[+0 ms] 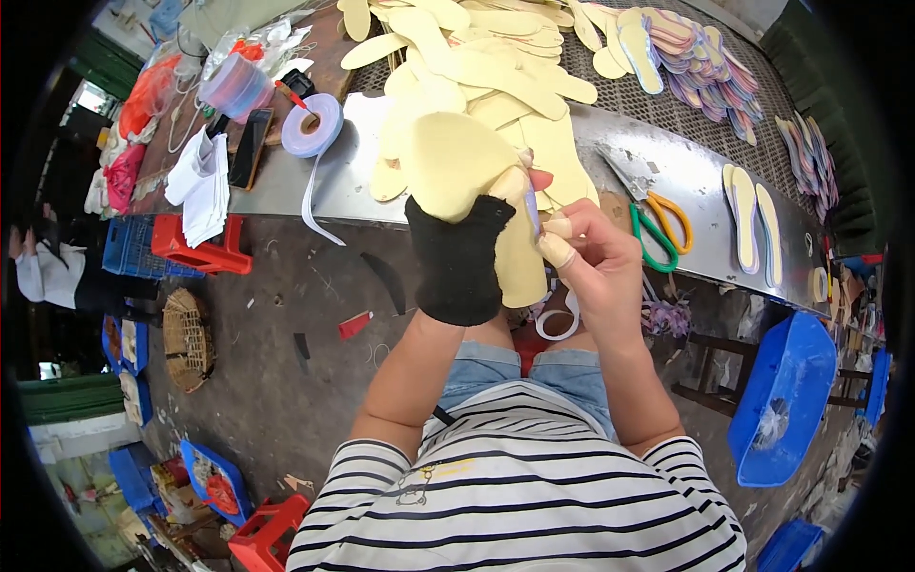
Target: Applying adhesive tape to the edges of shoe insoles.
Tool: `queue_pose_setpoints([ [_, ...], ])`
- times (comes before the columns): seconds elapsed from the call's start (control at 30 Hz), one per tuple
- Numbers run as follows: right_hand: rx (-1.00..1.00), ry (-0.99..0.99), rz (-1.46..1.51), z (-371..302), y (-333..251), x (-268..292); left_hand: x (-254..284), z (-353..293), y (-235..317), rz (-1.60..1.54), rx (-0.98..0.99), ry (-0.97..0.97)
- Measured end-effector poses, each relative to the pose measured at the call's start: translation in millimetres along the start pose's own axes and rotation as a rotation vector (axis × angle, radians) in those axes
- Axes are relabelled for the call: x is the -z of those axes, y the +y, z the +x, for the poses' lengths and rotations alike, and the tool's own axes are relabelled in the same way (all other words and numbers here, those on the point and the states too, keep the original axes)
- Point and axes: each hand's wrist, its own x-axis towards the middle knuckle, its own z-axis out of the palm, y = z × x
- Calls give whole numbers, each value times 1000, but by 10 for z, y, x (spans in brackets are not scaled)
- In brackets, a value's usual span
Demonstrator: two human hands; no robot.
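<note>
A pale yellow insole (pixel 459 157) is held over the front edge of the metal table. My left hand (pixel 459 253), in a black fingerless glove, is closed on it, with the fingertips at the insole's right edge. A narrow lilac tape (pixel 532 206) shows along that edge. My right hand (pixel 602 267), its fingertips wrapped in pale covers, pinches the tape beside the insole's edge. A white loop of tape (pixel 558 325) hangs below, above my lap. Behind the held piece lies a heap of yellow insoles (pixel 496 62).
Scissors with green and orange handles (pixel 658 224) lie right of my right hand. A lilac tape roll (pixel 312 125) and a phone (pixel 250 148) rest at left. Edged insoles (pixel 743 217) and stacks (pixel 701 71) lie right. A blue tub (pixel 783 400) stands right, a red stool (pixel 202 244) left.
</note>
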Motion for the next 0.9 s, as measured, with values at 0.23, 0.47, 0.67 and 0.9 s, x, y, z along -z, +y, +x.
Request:
queue_pose_setpoints([
  [0.23,-12,-155,-24,162,93,37,62,158,-137,12,49,-122],
  [0.47,-250,-44,59,192,151,67,332,5,-301,91,60,-100],
  [0.67,-285,74,143,-2,146,-30,272,-14,-123,189,38,101],
  [0.9,-369,-10,311,-36,93,64,143,8,-96,167,-69,175],
])
